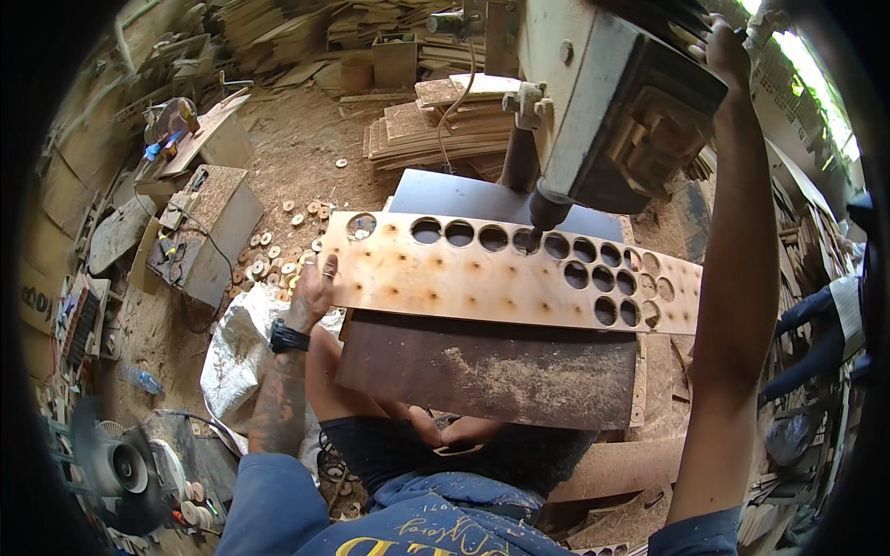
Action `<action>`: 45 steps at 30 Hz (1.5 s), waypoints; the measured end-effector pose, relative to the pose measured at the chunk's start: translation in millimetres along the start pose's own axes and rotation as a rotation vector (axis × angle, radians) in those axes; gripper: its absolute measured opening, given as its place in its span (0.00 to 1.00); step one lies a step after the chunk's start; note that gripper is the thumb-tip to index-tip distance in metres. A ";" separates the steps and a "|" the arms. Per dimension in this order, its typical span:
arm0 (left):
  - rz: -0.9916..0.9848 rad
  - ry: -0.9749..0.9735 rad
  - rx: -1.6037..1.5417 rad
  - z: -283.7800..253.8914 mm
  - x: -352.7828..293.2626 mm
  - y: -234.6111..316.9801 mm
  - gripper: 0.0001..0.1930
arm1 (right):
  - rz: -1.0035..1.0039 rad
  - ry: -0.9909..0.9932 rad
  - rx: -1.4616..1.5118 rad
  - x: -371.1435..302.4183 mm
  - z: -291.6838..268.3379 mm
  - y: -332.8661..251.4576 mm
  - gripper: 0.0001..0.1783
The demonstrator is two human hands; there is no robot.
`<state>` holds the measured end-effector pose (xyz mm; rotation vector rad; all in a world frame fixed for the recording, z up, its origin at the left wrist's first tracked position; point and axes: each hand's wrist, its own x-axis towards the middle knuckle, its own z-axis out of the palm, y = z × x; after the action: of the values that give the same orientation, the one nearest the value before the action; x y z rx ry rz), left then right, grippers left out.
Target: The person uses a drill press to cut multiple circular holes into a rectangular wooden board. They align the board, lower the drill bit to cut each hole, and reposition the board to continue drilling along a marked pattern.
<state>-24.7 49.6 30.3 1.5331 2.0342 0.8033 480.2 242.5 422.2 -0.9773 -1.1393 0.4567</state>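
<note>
A long light plywood board (394,275) lies across a drill press (593,120). It carries a row of round holes, more holes toward its right, and rows of small scorched pilot marks. My left hand (313,295) is closed on the board's left end, the thumb on top; the fingers beneath are mostly hidden. Above the back row of holes hangs the drill chuck (552,206), its cutter at one of them. My right hand (728,51) is raised at the upper right, wrapped around the press's dark handle (684,20), which is partly out of sight.
A dark brown panel (482,366) strewn with sawdust lies in front of my lap. Cut wooden discs (269,255) litter the floor at left, near a white sack (236,347). Stacked plywood (417,130) stands behind. A fan (120,468) is at lower left; another person's sleeve (807,310) shows right.
</note>
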 end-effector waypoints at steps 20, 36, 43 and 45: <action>0.238 -0.076 0.455 84.0 -107.2 130.7 0.45 | -0.878 -0.158 -0.837 61.8 -39.2 37.0 0.16; 0.310 0.012 0.427 125.7 -136.8 159.0 0.47 | -0.146 0.305 0.207 -67.9 9.5 -32.2 0.16; 0.297 0.023 0.441 131.0 -138.0 159.1 0.46 | -0.279 0.237 0.454 -173.8 -18.8 -26.3 0.22; 0.296 0.029 0.463 130.5 -138.4 158.6 0.45 | -0.335 0.191 0.519 -199.4 -28.5 -11.1 0.23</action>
<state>209.6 -28.5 48.8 2.1231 2.1451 0.4714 426.7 76.8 320.3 -0.3597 -0.9223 0.3516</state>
